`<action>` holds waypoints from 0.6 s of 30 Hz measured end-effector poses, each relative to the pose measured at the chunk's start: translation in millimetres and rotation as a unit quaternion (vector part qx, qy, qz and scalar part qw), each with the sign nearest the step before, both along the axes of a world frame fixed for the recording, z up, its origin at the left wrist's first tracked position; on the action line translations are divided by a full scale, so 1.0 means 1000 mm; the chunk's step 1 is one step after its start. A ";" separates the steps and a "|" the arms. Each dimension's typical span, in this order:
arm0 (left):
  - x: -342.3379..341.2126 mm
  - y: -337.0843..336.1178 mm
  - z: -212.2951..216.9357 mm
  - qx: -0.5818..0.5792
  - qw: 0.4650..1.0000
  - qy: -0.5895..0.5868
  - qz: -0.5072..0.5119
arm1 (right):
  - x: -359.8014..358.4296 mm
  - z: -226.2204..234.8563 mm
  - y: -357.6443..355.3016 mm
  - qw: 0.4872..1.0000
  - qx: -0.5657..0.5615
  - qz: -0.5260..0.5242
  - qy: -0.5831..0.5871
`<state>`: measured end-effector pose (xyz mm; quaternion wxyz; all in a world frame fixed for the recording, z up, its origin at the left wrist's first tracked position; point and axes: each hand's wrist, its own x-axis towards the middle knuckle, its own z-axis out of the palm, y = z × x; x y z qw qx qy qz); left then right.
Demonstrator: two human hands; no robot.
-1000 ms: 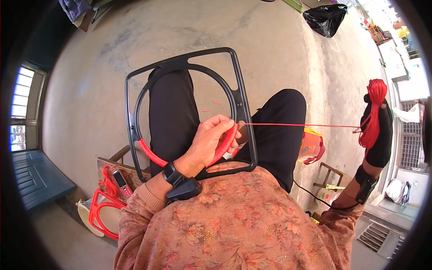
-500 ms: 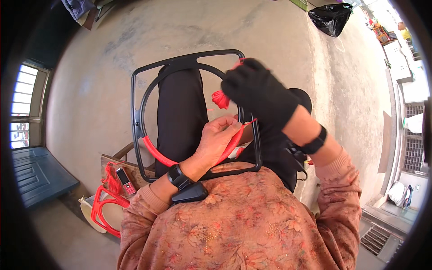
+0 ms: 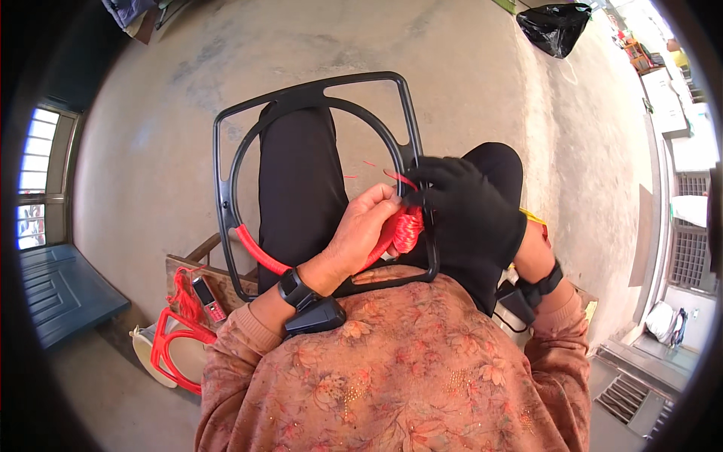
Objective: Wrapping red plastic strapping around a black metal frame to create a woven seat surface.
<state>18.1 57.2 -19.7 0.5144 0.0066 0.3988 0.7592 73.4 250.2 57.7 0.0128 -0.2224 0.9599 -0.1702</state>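
Observation:
A black frame point(image 3: 228, 170), squarish with a round ring inside, lies across my lap. Tight red cord point(image 3: 260, 254) is wound round the lower part of the ring. My bare left hand point(image 3: 361, 230) pinches the ring's right side between thumb and fingers, just where the winding ends. My right hand point(image 3: 463, 200), in a black glove, is bent close beside those fingertips with the red cord. A bundle of red cord point(image 3: 408, 231) hangs under the gloved fingers, against the ring. A short red strand point(image 3: 399, 178) sticks out above the left fingertips. The gloved fingertips are partly hidden.
To my left, a wooden board point(image 3: 181, 270) bears loose red cord point(image 3: 183, 297) and a red keypad phone point(image 3: 209, 300). Beside it are a red frame point(image 3: 157, 350) and a pale round container point(image 3: 143, 346). A black plastic bag point(image 3: 553, 30) lies far right on the concrete floor.
My right hand has come down and slightly right, bringing the cord bundle from above the ring's right side to below the left fingertips. The frame has shifted slightly; my left hand keeps its pinch.

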 end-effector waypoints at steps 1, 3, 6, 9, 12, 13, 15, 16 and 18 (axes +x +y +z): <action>0.001 0.000 -0.002 0.022 0.999 -0.029 0.005 | 0.008 0.000 -0.007 1.000 0.017 -0.015 0.015; 0.002 0.001 0.000 0.017 0.999 -0.043 0.007 | 0.018 0.004 -0.021 0.997 0.051 -0.043 0.046; -0.001 0.003 0.023 -0.033 0.998 -0.044 -0.015 | 0.031 -0.009 -0.026 0.989 -0.109 -0.087 0.054; 0.003 0.001 0.005 -0.040 0.999 -0.023 -0.010 | 0.053 0.001 -0.029 0.799 -0.523 -0.276 -0.113; 0.002 -0.005 0.002 -0.044 0.998 -0.032 -0.022 | 0.075 0.000 -0.002 0.548 -0.768 -0.311 -0.110; 0.002 -0.007 0.004 -0.051 0.997 -0.042 -0.029 | 0.084 0.000 0.012 0.583 -0.725 -0.360 -0.064; 0.002 -0.006 0.004 -0.047 0.998 -0.042 -0.022 | 0.099 0.000 0.041 0.671 -0.558 -0.486 0.041; 0.003 -0.006 0.003 -0.044 0.998 -0.042 -0.017 | 0.104 0.007 0.058 0.598 -0.712 -0.367 -0.027; 0.002 -0.003 0.001 -0.036 0.998 -0.039 -0.014 | 0.104 0.033 0.080 0.485 -0.847 -0.169 -0.136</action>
